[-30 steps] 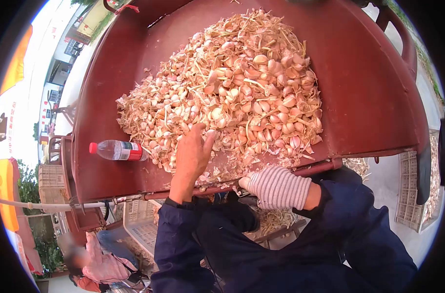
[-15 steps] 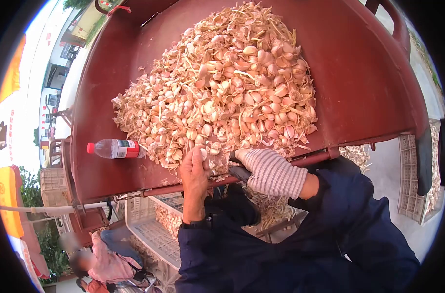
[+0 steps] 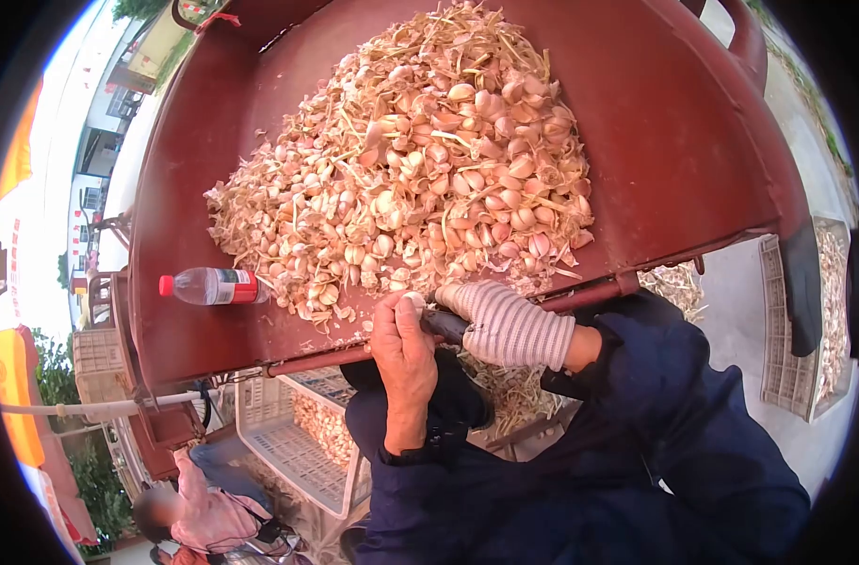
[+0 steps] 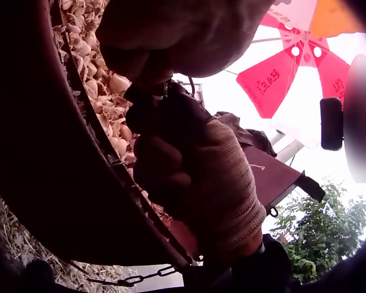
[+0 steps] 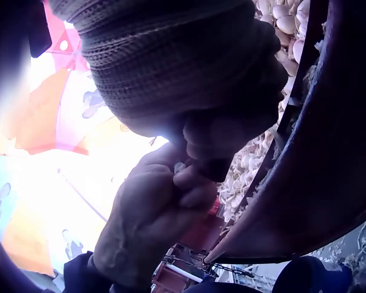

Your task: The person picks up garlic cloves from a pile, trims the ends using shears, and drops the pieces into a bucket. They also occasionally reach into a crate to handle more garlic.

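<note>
Close together over the front edge of a dark red metal trough, both hands meet in the head view. My bare left hand [image 3: 407,358] pinches a pale garlic clove [image 3: 415,299] between thumb and fingers. The right hand [image 3: 516,326], in a striped knit glove, grips a dark tool [image 3: 445,326] whose end points at the clove. Its kind is hard to tell. Behind the hands, a large heap of garlic cloves [image 3: 420,179] with dry skins and stalks lies in the trough [image 3: 656,141]. Both wrist views show the hands in shadow, touching.
A red-capped bottle [image 3: 213,286] lies on its side left of the heap. Below the trough edge stands a plastic crate [image 3: 288,461] with garlic; another crate [image 3: 792,330] is at right. A person in pink [image 3: 218,513] sits at lower left. A chain [image 4: 131,281] hangs below the edge.
The left hand has drawn back from the heap with a clove and come up against the gloved hand. The right hand has lifted the dark tool to it.
</note>
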Motion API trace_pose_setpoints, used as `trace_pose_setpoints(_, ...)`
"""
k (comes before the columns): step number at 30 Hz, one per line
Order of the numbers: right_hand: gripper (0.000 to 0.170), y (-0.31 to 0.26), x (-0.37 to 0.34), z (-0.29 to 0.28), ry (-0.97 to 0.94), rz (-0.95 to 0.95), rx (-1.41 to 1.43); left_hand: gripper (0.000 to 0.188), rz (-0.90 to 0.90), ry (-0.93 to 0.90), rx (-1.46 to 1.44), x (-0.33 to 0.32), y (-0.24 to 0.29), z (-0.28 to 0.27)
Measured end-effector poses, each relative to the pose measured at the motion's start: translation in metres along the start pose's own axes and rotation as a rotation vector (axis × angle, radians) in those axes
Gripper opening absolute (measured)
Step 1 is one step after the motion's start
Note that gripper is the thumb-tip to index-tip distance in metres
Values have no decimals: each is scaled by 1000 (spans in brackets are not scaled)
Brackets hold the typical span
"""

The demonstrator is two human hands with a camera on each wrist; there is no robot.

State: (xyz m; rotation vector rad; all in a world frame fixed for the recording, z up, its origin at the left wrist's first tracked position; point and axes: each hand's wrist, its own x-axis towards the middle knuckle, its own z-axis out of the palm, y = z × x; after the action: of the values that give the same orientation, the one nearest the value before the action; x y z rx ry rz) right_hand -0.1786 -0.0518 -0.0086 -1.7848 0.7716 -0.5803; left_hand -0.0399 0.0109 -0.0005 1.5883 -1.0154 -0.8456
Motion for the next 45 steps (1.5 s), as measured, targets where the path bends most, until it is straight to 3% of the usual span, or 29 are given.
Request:
trace_pose_setpoints(5, 17, -6, -4, -7, -38, -40, -2, 25, 75, -141, 174, 1, 7, -12)
trace_pose_setpoints(14, 18, -8, -5, -11, -55, -112, -116, 28, -90, -195, -43, -4, 7, -18)
trace_pose_setpoints(16, 17, -11, -5, -12, -47, -141, -148, 27, -252, -163, -360, -5, 4, -17)
trace_pose_setpoints(21, 19, -12, -1, -15, -157, -47, -93, 27, -300, -174, -436, -6, -1, -18)
trace_pose_setpoints(26, 19, -6, -1, -8, -131, -21, -57, 28, -294, -233, -376, -6, 0, -22)
trace_pose_setpoints(29, 19, -5, 0, -3, -94, -16, -36, 26, -259, -166, -382, -6, 1, -18)
trace_pose_setpoints(34, 19, 6, -2, 9, 9, -36, -73, 22, -75, -12, -140, -10, 3, -4)
trace_pose_setpoints(41, 16, 4, -3, 5, 10, -86, -181, 24, -76, 31, -261, -12, -7, -4)
trace_pose_setpoints(44, 16, 2, -3, 6, 26, -100, -202, 23, -118, 7, -287, -11, -4, -6)
trace_pose_setpoints(45, 17, 2, -3, 7, 49, -110, -197, 24, -204, 7, -379, -11, -2, -6)
